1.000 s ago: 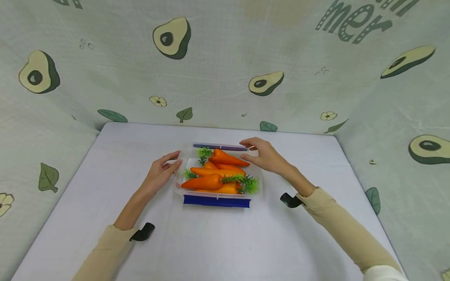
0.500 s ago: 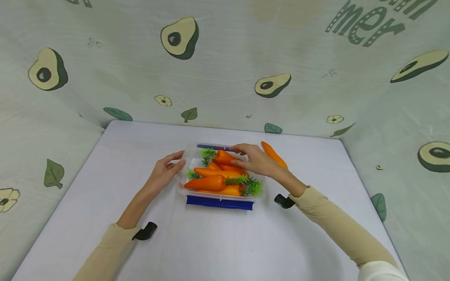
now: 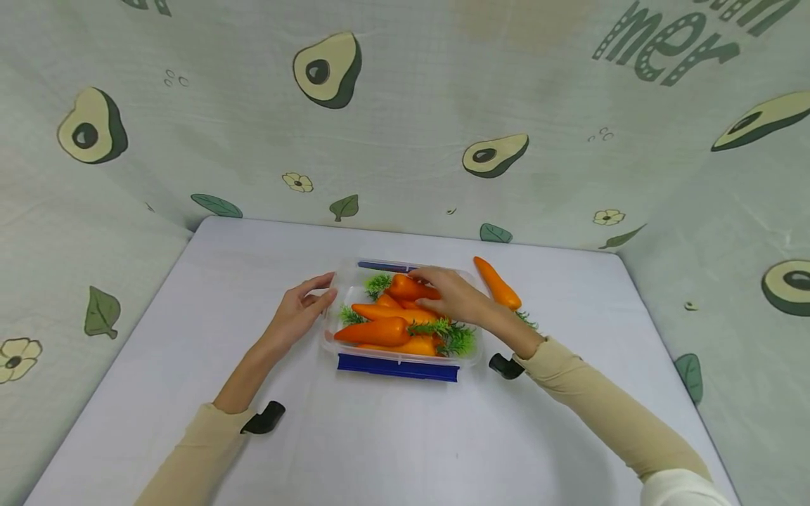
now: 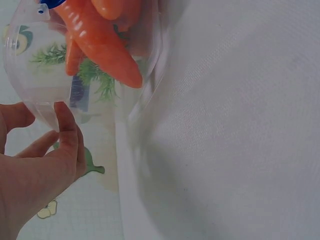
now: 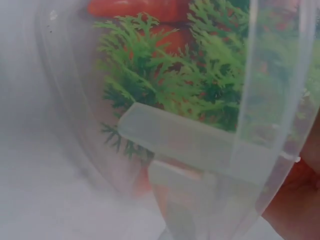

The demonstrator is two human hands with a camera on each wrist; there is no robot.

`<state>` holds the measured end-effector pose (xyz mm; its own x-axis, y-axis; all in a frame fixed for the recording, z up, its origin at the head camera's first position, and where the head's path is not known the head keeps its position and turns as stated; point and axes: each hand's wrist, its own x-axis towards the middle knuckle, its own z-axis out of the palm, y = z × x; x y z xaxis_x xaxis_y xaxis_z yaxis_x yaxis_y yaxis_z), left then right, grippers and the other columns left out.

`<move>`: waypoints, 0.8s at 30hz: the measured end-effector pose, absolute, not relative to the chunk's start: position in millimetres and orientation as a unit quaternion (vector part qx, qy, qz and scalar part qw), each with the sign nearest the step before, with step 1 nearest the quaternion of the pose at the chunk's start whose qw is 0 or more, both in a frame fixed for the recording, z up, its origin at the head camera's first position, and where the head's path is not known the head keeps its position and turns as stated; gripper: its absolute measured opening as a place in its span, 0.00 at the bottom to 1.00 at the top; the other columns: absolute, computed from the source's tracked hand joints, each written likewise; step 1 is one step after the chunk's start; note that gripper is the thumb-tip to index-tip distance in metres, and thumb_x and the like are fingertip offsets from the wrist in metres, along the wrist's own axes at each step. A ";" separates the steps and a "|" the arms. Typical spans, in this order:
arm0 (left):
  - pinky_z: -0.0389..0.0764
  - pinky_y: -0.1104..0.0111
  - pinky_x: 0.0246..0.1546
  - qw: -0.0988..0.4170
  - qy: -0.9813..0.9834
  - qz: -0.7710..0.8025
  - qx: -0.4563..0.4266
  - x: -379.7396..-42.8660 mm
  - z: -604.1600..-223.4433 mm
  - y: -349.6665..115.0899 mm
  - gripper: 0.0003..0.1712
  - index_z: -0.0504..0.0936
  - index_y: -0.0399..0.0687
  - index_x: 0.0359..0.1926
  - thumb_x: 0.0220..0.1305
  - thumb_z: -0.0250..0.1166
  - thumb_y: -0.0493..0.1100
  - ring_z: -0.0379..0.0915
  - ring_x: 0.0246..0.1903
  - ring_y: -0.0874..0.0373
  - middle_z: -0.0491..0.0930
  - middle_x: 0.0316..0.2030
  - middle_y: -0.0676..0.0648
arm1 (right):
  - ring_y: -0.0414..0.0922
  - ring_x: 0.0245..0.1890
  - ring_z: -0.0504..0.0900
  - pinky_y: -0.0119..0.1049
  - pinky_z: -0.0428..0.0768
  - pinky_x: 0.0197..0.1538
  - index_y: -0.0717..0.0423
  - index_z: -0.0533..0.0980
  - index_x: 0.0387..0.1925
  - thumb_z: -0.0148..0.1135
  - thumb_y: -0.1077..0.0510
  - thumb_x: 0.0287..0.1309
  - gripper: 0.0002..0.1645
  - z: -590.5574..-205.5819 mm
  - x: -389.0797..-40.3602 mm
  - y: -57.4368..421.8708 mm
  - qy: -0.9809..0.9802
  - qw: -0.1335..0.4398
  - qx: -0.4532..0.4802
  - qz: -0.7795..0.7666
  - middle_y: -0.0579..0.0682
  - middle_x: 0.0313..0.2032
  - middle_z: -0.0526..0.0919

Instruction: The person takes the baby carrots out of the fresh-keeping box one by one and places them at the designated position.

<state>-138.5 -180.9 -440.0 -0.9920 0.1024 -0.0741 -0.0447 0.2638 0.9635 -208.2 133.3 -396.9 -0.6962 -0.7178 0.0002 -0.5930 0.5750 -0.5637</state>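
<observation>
A clear plastic food container (image 3: 476,351) with blue clasps holds several orange carrots with green tops. My left hand (image 3: 292,315) pinches its left edge; in the left wrist view, thumb and fingers sit either side of the clear wall (image 4: 30,80). My right hand (image 3: 452,295) reaches in over the right side, thumb and fingers around the thick end of a carrot (image 3: 403,286) at the back. Other carrots (image 3: 380,330) lie in front of it. Through the clear wall, the right wrist view shows feathery carrot tops (image 5: 160,75), with part of the right hand at the right edge.
A loose carrot (image 3: 498,282) lies on the white table (image 3: 405,443) right of the container, its green top partly behind the right forearm. Blue clasps (image 3: 397,367) fold out at the container's front and back. A patterned cloth (image 3: 405,105) rises behind the table.
My right hand has moved left from the container's right edge onto the back carrot. The loose carrot on the right has come into view. The left hand stays at the edge.
</observation>
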 end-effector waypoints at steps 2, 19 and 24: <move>0.77 0.77 0.42 0.061 0.793 0.605 0.019 -138.4 -439.8 -180.7 0.32 0.68 0.39 0.75 0.78 0.60 0.48 0.74 0.43 0.42 0.69 0.68 0.34 | 0.58 0.64 0.76 0.53 0.73 0.68 0.67 0.71 0.67 0.67 0.64 0.67 0.30 -397.6 -207.6 132.2 0.878 0.107 -0.381 -0.268 0.64 0.64 0.77; 0.78 0.72 0.43 0.059 0.802 0.594 0.016 -137.7 -438.6 -179.1 0.32 0.68 0.40 0.75 0.78 0.60 0.49 0.74 0.42 0.44 0.69 0.68 0.34 | 0.53 0.48 0.86 0.45 0.85 0.51 0.67 0.76 0.64 0.73 0.61 0.63 0.30 -387.4 -212.4 138.9 0.868 0.067 -0.396 -0.293 0.60 0.52 0.86; 0.77 0.73 0.42 0.059 0.799 0.599 0.014 -138.6 -438.4 -180.1 0.32 0.69 0.40 0.74 0.77 0.61 0.49 0.75 0.40 0.46 0.70 0.68 0.34 | 0.53 0.47 0.88 0.44 0.86 0.49 0.69 0.77 0.61 0.75 0.60 0.60 0.30 -377.6 -213.3 147.6 0.864 0.040 -0.381 -0.327 0.61 0.49 0.87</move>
<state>-138.6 -180.1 -438.4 -0.9926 0.0927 -0.0785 -0.0493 0.2830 0.9579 -213.3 147.6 -377.6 -0.7057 -0.6850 0.1809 -0.6327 0.4945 -0.5959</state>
